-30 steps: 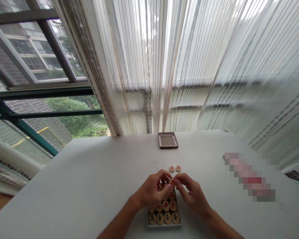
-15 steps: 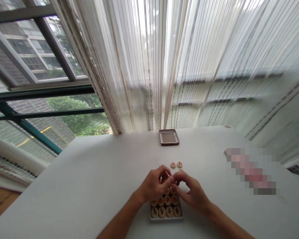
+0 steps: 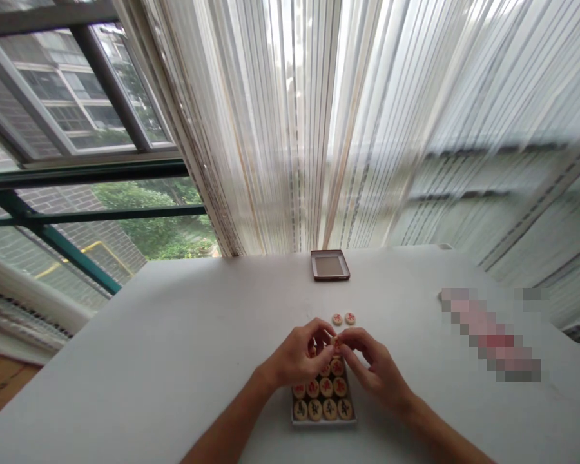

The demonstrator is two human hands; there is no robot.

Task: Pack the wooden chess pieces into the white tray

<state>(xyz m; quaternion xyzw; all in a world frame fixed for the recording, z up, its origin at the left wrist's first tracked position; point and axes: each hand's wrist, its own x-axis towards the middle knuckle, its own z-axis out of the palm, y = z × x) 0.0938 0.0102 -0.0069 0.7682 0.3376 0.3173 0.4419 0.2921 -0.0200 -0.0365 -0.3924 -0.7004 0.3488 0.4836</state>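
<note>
A round wooden Chinese chess piece [image 3: 337, 343] with a red character is pinched between both hands over the far part of a shallow box [image 3: 325, 423]. The fingertips of my left hand [image 3: 307, 353] close on its left side, and those of my right hand [image 3: 370, 361] on its right. Rows of similar pieces fill the near part of the box, with black characters in the front row and red ones behind. My left hand hides part of the far rows. Two loose red-marked pieces [image 3: 343, 319] lie on the table just beyond my fingers.
Farther back on the white table [image 3: 198, 335] lies an open box lid [image 3: 330, 265]. A blurred-out pinkish object [image 3: 490, 335] rests at the right. Striped sheer curtains [image 3: 294, 129] hang behind the table's far edge, with a window at the left.
My right hand's fingers have shifted slightly, and the piece's red face now shows between both hands. The view has moved a little. The two loose pieces stay in place.
</note>
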